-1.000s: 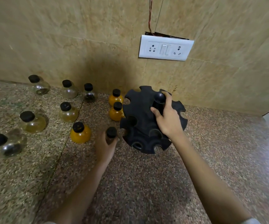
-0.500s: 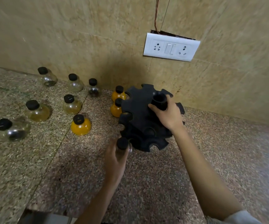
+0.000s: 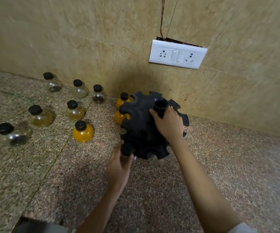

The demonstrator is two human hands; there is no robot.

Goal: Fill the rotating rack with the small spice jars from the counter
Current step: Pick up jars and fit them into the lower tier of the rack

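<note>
The black rotating rack (image 3: 146, 125) stands on the speckled stone desk (image 3: 220, 174) close to the tiled wall (image 3: 102, 39), its central post upright and its notched tiers spreading outward around that vertical axis. The right hand (image 3: 168, 122) is wrapped around the post just below its open top, fingers clenched on it. The left hand (image 3: 119, 165) grasps a small jar (image 3: 127, 151) at the rack's near-left edge; the jar stands roughly upright, black cap upward, its long axis near vertical, the cap level with a notch in the lower tier. Whether the jar's neck is already seated in the notch cannot be told, since the hand covers its body.

Two orange-filled jars (image 3: 121, 115) sit upright just behind the rack's left side, one behind the other, partly hidden by the upper tier. A third orange jar (image 3: 82, 132) stands alone on the desk to the left, well apart from the rack. Further left and toward the wall, six more clear jars (image 3: 75, 111) with black caps stand upright in loose rows, holding pale or dark contents. A white switch plate (image 3: 178, 56) is fixed to the wall above the rack.
</note>
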